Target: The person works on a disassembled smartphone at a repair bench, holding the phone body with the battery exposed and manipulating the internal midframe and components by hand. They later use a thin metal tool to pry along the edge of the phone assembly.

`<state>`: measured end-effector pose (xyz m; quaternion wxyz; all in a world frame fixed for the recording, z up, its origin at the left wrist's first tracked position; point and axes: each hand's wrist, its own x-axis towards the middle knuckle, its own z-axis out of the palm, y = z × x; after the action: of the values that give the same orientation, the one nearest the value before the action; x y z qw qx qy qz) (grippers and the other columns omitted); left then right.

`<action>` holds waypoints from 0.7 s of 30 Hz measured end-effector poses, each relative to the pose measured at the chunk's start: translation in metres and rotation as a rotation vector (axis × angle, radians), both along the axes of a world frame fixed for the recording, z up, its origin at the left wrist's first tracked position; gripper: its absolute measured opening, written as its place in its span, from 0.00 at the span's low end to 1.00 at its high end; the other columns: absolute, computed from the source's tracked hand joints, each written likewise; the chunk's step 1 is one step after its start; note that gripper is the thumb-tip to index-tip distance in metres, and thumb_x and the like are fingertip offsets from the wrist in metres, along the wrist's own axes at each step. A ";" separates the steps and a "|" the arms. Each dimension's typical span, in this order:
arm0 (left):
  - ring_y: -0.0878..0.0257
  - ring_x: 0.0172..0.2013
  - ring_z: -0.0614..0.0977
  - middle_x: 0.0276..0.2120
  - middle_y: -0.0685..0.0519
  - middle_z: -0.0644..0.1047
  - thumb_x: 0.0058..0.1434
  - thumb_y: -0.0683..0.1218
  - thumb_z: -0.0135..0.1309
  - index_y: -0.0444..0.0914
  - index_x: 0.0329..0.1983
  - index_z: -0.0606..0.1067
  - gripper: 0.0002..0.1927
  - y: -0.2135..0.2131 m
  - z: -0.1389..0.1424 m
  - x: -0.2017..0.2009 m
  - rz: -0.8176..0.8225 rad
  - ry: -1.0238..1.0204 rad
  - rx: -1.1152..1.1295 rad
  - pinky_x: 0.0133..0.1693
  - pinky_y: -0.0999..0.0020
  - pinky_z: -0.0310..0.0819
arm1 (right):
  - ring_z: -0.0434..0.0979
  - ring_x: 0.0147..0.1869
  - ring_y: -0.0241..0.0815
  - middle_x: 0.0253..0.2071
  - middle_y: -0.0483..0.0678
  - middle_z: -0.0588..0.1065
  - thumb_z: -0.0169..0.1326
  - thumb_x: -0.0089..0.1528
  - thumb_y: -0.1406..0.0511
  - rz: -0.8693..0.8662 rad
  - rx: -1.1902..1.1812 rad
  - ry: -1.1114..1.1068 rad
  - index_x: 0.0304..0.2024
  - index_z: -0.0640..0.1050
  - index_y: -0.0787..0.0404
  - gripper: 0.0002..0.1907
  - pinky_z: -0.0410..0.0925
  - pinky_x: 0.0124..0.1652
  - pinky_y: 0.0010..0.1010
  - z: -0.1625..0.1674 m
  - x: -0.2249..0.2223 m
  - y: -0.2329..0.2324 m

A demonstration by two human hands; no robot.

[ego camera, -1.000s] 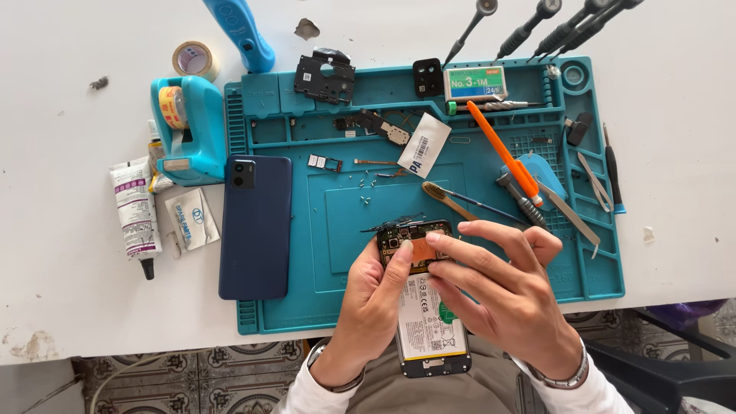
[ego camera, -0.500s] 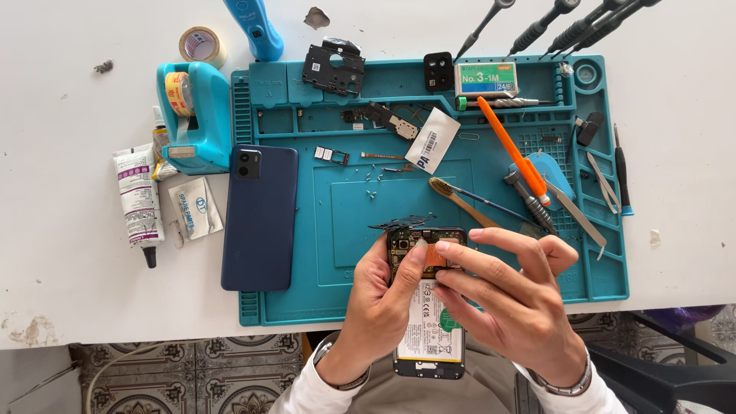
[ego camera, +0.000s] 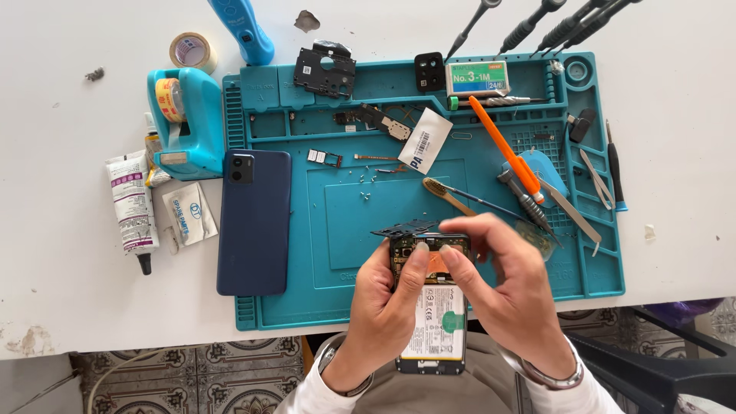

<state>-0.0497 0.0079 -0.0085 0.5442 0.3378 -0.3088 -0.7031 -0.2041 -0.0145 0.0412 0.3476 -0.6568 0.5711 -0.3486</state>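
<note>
Opened phone held over lap at mat edge, board end up for access. Left hand wrapped around its side, thumb on board steadying. Right hand half-curled, fingertips pinching at top. Back cover parked aside; brush in reach.

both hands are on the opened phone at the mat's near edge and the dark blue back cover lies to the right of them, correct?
Not quite. In the head view the dark blue back cover lies to the left of the hands, on the teal mat. The left hand and right hand do hold the opened phone.
</note>
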 end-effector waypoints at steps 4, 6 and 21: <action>0.75 0.41 0.75 0.42 0.56 0.77 0.76 0.47 0.47 0.32 0.55 0.71 0.14 -0.001 -0.002 0.000 0.000 -0.017 -0.019 0.43 0.76 0.72 | 0.67 0.34 0.27 0.34 0.42 0.74 0.57 0.65 0.68 0.010 0.227 -0.242 0.53 0.78 0.67 0.15 0.63 0.31 0.18 -0.011 -0.005 0.001; 0.75 0.40 0.75 0.41 0.56 0.77 0.75 0.47 0.47 0.32 0.55 0.71 0.13 -0.001 -0.002 0.000 -0.013 0.017 0.001 0.42 0.76 0.72 | 0.68 0.35 0.25 0.35 0.41 0.73 0.56 0.65 0.69 0.017 0.246 -0.319 0.54 0.77 0.68 0.15 0.64 0.32 0.17 -0.014 -0.006 0.002; 0.76 0.37 0.73 0.38 0.57 0.77 0.76 0.47 0.47 0.32 0.52 0.73 0.13 -0.007 0.001 0.001 -0.028 0.014 0.013 0.39 0.77 0.70 | 0.70 0.31 0.23 0.31 0.41 0.76 0.56 0.66 0.68 -0.097 0.285 -0.375 0.50 0.79 0.69 0.12 0.62 0.27 0.16 -0.019 -0.002 0.005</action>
<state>-0.0488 0.0013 -0.0074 0.5341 0.3319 -0.3052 -0.7151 -0.2065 -0.0095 0.0227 0.5195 -0.4968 0.5710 -0.3966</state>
